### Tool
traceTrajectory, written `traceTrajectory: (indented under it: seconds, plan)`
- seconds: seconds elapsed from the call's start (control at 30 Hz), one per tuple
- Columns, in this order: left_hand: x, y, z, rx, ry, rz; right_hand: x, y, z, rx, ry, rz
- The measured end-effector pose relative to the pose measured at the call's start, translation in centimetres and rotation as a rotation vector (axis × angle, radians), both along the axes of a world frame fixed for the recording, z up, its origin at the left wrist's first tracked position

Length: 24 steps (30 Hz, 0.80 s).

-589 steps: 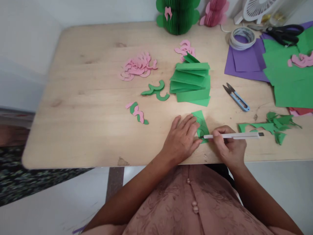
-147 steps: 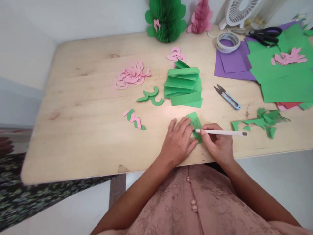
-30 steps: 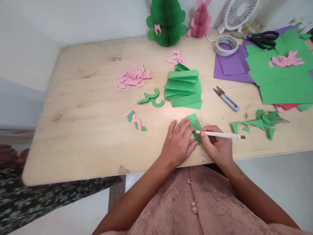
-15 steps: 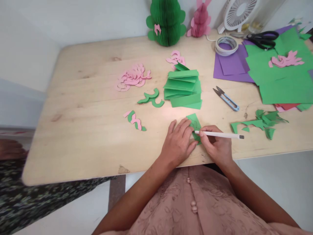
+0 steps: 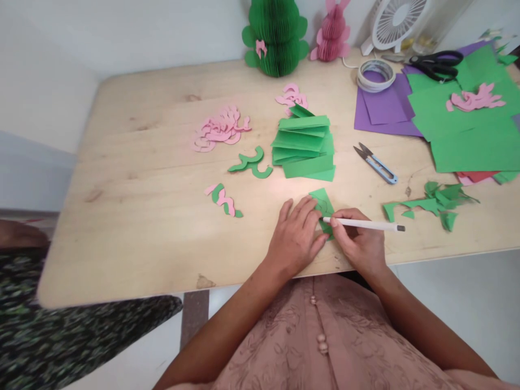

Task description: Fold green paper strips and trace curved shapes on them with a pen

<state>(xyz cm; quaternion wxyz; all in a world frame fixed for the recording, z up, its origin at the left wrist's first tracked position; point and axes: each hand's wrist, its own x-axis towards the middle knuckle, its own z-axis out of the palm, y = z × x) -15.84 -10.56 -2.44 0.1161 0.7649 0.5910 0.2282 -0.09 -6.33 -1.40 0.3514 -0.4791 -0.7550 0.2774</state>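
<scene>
Near the table's front edge lies a small green paper piece (image 5: 324, 199) with a faint curved line drawn on it. My left hand (image 5: 294, 235) lies flat across its left side, fingers stretched out. In my right hand (image 5: 361, 241) is a white pen (image 5: 365, 223), held in a pinch with its tip on the paper. Part of the paper is hidden under both hands. Just beyond my hands sits a stack of folded green paper strips (image 5: 304, 143). To the left are curved green cutouts (image 5: 247, 160) and a pink and green twisted paper piece (image 5: 224, 201).
Thread snips (image 5: 376, 163) and green paper scraps (image 5: 436, 203) lie to the right. Behind are a tape roll (image 5: 376, 76), black scissors (image 5: 436, 65), green sheets (image 5: 467, 135), a fan (image 5: 400, 24) and a green honeycomb paper figure (image 5: 278, 38). Pink cutouts (image 5: 222, 129) lie left; another person's patterned clothing (image 5: 81, 336) shows below.
The other person's patterned clothing at the lower left has shifted left. My hands, the pen and the paper look almost still.
</scene>
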Motion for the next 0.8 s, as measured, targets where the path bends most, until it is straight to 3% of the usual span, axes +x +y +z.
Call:
traceTrajectory:
  seconds: [0.53, 0.8]
  plan:
    - [0.04, -0.04, 0.06, -0.005, 0.004, 0.006, 0.49, 0.04, 0.59, -0.059, 0.040, -0.095]
    - [0.03, -0.01, 0.02, -0.008, 0.003, 0.005, 0.34, 0.00, 0.07, -0.047, 0.026, -0.059]
